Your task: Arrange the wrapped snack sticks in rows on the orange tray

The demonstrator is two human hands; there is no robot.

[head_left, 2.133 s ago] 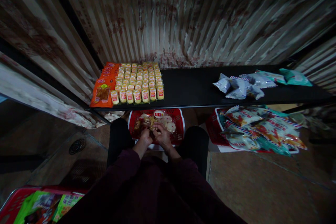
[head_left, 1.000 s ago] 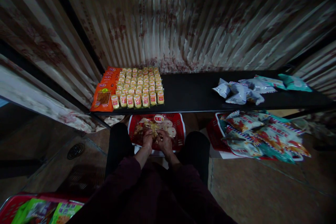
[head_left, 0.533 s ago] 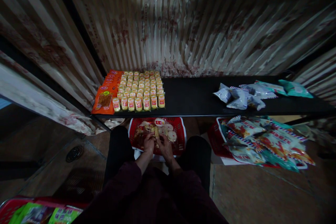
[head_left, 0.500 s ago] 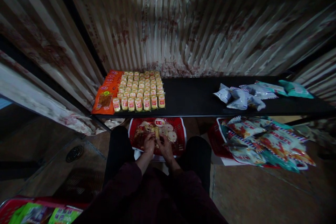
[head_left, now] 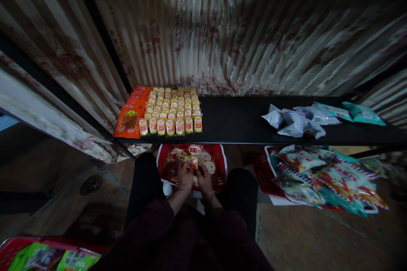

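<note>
Fingers either side of yellow packet, over red basket.

A black tabletop runs along a corrugated wall.
Yellow packets stand in rows at its left end, just beside orange packets; silver packets lie towards the right, colourful bags heaped below.
</note>
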